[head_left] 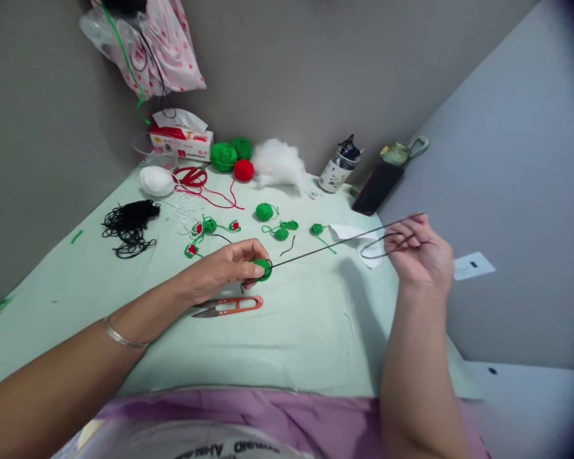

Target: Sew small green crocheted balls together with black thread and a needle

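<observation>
My left hand (pixel 227 268) pinches a small green crocheted piece (pixel 264 268) just above the pale green table cover (pixel 291 331). A dark thread (pixel 330 245) runs taut from that piece up and to the right. My right hand (pixel 418 252) is closed on the far end of the thread, which loops round near its fingers. Orange thread snips (pixel 229 306) lie on the cover right below my left hand.
Several small green and red crocheted bits (pixel 210 226) lie mid-table. Black yarn (pixel 130 223) and a white ball (pixel 157 180) sit left. Green and red yarn balls (pixel 232 156), white stuffing (pixel 280 162), a tissue box (pixel 180 141), a bottle (pixel 337 169) and a dark phone (pixel 377 187) line the back.
</observation>
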The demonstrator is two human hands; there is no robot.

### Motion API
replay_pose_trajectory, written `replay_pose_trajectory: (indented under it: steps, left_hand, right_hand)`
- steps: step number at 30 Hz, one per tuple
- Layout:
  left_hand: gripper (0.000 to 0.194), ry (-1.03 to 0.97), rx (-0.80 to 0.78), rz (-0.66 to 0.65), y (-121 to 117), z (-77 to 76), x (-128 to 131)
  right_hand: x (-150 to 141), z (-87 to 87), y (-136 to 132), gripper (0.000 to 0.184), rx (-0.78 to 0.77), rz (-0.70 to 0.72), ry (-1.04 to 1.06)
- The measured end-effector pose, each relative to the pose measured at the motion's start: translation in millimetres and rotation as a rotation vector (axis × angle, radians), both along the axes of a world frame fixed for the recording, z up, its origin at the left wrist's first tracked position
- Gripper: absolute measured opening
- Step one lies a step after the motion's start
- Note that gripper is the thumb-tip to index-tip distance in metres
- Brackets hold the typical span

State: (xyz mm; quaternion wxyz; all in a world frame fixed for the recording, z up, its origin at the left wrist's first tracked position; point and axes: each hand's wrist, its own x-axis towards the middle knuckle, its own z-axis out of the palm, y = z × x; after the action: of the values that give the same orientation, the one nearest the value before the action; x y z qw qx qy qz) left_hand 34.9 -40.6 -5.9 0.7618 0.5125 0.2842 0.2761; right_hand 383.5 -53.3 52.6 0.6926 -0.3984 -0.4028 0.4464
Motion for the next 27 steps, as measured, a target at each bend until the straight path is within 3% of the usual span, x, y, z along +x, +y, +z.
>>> replay_pose_trajectory:
  steps: [5, 8, 11, 14, 17, 22, 27]
  left_hand:
    - [0.015, 0.003, 0.024, -0.006, 3, 2.5, -4]
    - [0.017, -0.021, -0.015, 0.010, 5, 2.9, -7]
    - [0.021, -0.029, -0.066, -0.002, 5, 2.4, -7]
    - [0.024, -0.023, -0.087, -0.017, 3, 1.7, -3]
    - [0.024, -0.019, -0.073, 0.002, 0, 0.7, 1]
    - [0.028, 0.005, -0.028, 0.044, -2, -1.5, 4]
    - [0.027, -0.001, 0.048, 0.134, 0, -3.6, 4]
  right_hand:
    - [59, -0.9, -9, 0.026, 0.085, -0.136, -0.043]
    - [70, -0.5, -12, 0.027, 0.116, -0.205, -0.100]
    - [47, -0.3, -10, 0.020, 0.044, -0.218, -0.332]
    - [0, -3.8, -5, 0.008, -0.075, -0.145, -0.574]
    - [-53, -11.7, -6, 0.005, -0.036, -0.144, -0.728]
    - [-121, -33.0, -18, 0.020, -0.171, 0.297, -0.523]
    - [-131, -42.5, -21, 0.039, -0.355, 0.865, -0.479]
